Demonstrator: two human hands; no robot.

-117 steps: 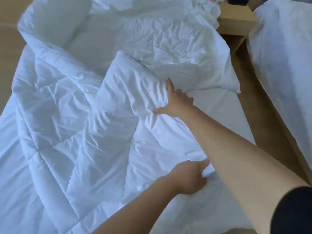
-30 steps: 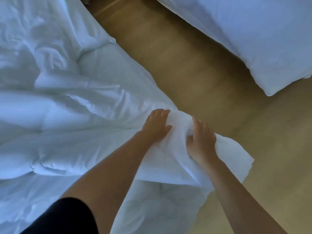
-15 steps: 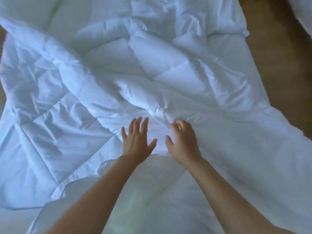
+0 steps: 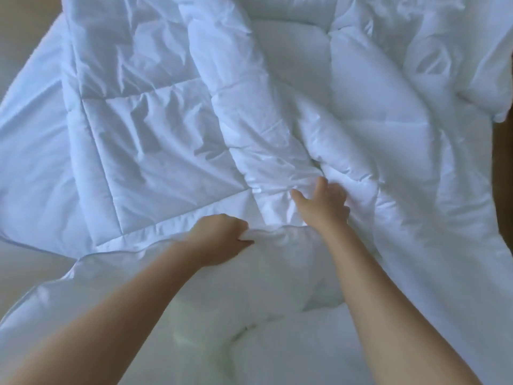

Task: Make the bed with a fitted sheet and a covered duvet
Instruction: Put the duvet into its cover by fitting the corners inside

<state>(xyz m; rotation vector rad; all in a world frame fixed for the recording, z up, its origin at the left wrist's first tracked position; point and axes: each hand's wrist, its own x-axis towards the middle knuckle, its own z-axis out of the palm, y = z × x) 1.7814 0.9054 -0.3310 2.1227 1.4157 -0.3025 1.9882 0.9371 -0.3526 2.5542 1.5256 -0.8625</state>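
A white quilted duvet (image 4: 172, 140) lies crumpled across the bed, filling most of the head view. Its piped near edge (image 4: 116, 251) runs left to right just beyond my arms. My left hand (image 4: 219, 240) grips a bunch of white fabric at that edge, fingers curled round it. My right hand (image 4: 324, 207) lies a little farther in on a puffy fold of the duvet, thumb spread, fingers bent into the fabric. More white cloth (image 4: 277, 315), smooth and unquilted, lies under my forearms; I cannot tell whether it is sheet or cover.
Brown wooden floor (image 4: 506, 140) shows along the right edge, beside the duvet's hanging side. A pale surface (image 4: 16, 26) shows at the top left corner.
Half a second ago both hands lay flat with spread fingers on the duvet. Now my left hand has closed on fabric at the near edge, and my right has pushed into a fold.
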